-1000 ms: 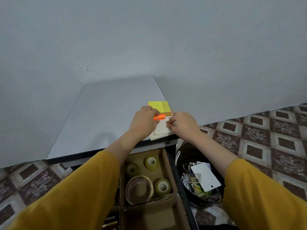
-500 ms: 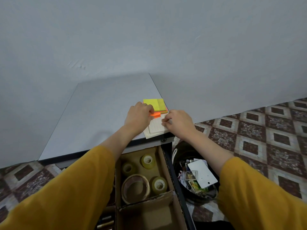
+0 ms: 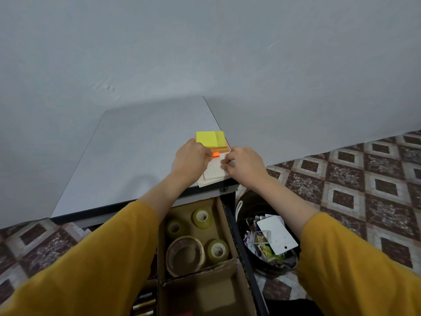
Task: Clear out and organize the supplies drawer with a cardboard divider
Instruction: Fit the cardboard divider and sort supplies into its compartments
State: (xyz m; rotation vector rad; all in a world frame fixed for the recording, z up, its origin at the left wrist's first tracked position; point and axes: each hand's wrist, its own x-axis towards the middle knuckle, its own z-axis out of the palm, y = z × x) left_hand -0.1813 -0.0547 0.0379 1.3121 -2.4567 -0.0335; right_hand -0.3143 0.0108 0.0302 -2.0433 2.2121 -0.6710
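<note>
You had bare desktop point(image 3: 127, 156) left and far. Near right corner was packed: sticky notes point(image 3: 210, 139), your left hand point(image 3: 191, 161) pinching an orange tab point(image 3: 215, 155), right hand point(image 3: 245, 165) pinching the notepad point(image 3: 214, 173). Tape rolls point(image 3: 185, 255) filled the drawer's point(image 3: 242, 254) far compartment; room showed on the cardboard divider's point(image 3: 200, 273) near side. A full bin point(image 3: 247, 207) blocked right.

Count on my desktop point(image 3: 127, 156): one stack of sticky notes point(image 3: 210, 138), yellow sheet uppermost; one orange tab point(image 3: 215, 154); lined pads point(image 3: 214, 172), two as far as I can tell, one upon the other.

In the drawer point(image 3: 241, 247): four tape rolls, three small point(image 3: 175, 229) point(image 3: 202, 218) point(image 3: 218, 251) and one large point(image 3: 185, 239). Cardboard compartments point(image 3: 200, 275) in view: two.

Beside the drawer: one black bin point(image 3: 245, 208), one white card point(image 3: 276, 234) inside.

Hands: two, left hand point(image 3: 191, 159) and right hand point(image 3: 245, 164).
</note>
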